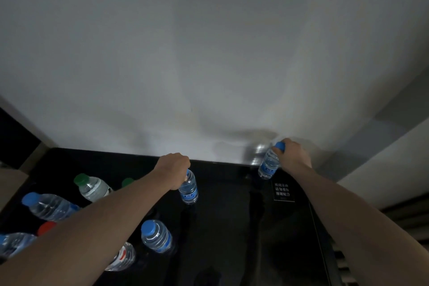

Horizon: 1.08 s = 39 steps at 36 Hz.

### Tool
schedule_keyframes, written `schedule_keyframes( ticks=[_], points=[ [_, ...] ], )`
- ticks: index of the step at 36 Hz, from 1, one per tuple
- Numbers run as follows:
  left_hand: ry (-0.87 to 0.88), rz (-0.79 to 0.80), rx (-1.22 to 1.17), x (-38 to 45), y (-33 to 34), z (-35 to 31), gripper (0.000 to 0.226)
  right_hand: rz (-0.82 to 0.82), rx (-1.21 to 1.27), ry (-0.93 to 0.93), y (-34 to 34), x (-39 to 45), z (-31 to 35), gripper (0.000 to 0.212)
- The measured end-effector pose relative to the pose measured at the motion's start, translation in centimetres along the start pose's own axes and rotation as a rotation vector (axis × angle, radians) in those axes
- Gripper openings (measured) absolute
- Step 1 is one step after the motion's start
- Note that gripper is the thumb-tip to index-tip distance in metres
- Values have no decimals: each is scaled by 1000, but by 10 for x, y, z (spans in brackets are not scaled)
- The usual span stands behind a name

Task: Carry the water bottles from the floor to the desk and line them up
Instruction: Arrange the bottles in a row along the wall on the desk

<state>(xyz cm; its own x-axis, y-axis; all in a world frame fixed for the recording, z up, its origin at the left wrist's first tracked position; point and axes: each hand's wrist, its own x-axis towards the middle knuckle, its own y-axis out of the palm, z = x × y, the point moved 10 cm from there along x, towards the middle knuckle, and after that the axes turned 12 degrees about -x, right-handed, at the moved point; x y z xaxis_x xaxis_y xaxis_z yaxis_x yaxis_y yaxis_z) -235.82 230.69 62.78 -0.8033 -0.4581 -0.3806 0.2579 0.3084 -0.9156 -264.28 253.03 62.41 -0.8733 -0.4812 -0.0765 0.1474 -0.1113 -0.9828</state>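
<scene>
My left hand (173, 168) grips the top of a small clear water bottle (190, 189) with a blue label, standing near the back middle of the black glossy desk (232, 227). My right hand (293, 153) holds the blue cap of another blue-label bottle (269, 165), tilted, at the desk's back edge by the wall. Several other bottles stand on the desk's left part: a green-capped one (92, 187), a blue-capped one (50, 206), another blue-capped one (156, 235), and a red-capped one (46, 227) partly hidden by my left forearm.
A pale wall (209, 53) rises directly behind the desk. A small sign with white characters (282, 190) lies on the desk's right side. The desk's right edge drops off near a slatted surface (348, 262). A brown box corner (11, 183) shows at far left.
</scene>
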Motion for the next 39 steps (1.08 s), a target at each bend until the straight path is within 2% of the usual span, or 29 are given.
schedule_keyframes(
  ticks=[5,13,21,34,39],
  points=[
    [0,-18,-23,-2,0,0,31,17,-5,39,-6,5,4,24],
    [-23,-76,-153,-9,1,7,26,56,5,53,-3,3,2,17],
    [-29,-72,-169,-11,2,7,41,20,-10,17,-6,-5,6,26],
    [-56,-79,-160,-8,4,7,41,158,24,78,4,6,8,37],
    [-60,-93,-176,-7,4,6,44,158,32,68,5,7,9,32]
  ],
)
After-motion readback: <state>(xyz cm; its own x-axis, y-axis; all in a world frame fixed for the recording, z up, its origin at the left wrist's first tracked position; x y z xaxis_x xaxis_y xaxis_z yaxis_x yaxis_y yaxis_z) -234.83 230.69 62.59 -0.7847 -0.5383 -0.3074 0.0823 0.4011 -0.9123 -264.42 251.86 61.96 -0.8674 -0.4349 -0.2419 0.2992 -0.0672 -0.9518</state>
